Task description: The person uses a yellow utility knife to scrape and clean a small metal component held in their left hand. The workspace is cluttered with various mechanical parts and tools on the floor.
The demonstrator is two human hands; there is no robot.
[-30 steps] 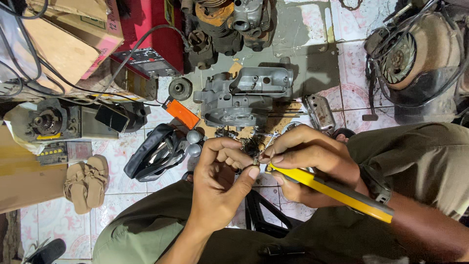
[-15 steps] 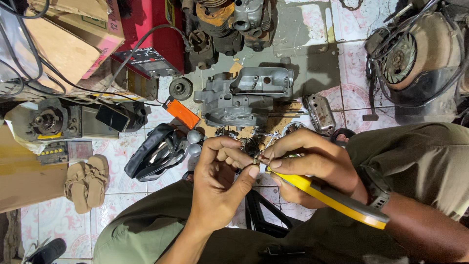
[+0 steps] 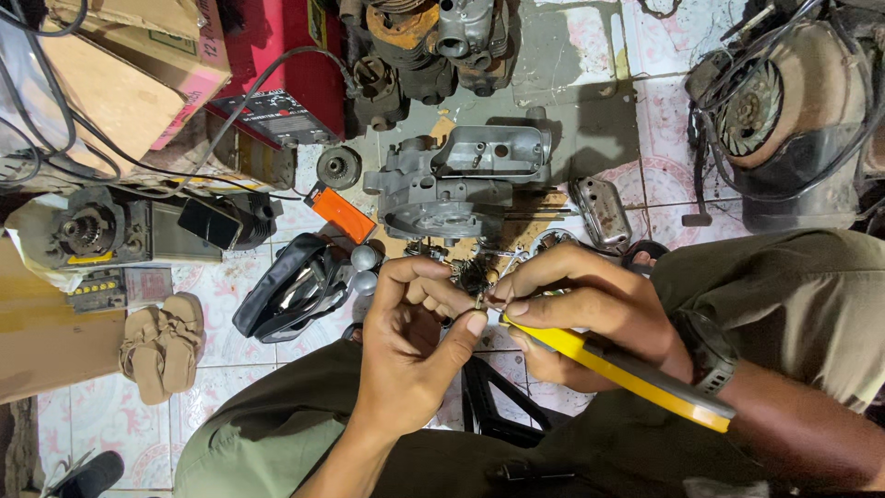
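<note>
Yellow-handled tool (image 3: 618,373) gripped in closed right hand (image 3: 590,309), tip at small metal part (image 3: 479,300); left hand (image 3: 415,346) pinches that part between thumb and fingers, above lap, near grey engine case (image 3: 461,180)

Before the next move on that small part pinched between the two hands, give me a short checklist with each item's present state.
1. Small part pinched by left hand fingers: ok.
2. Right hand grips the yellow-handled tool: ok.
3. Tool tip meets the part: cannot tell, the fingers hide it.
4. Part's kind and condition: cannot tell, too small.
5. Hands held apart from the grey engine casing on the floor: ok.
6. Loose small parts lie on the tiles beside the hands: not ok.
</note>
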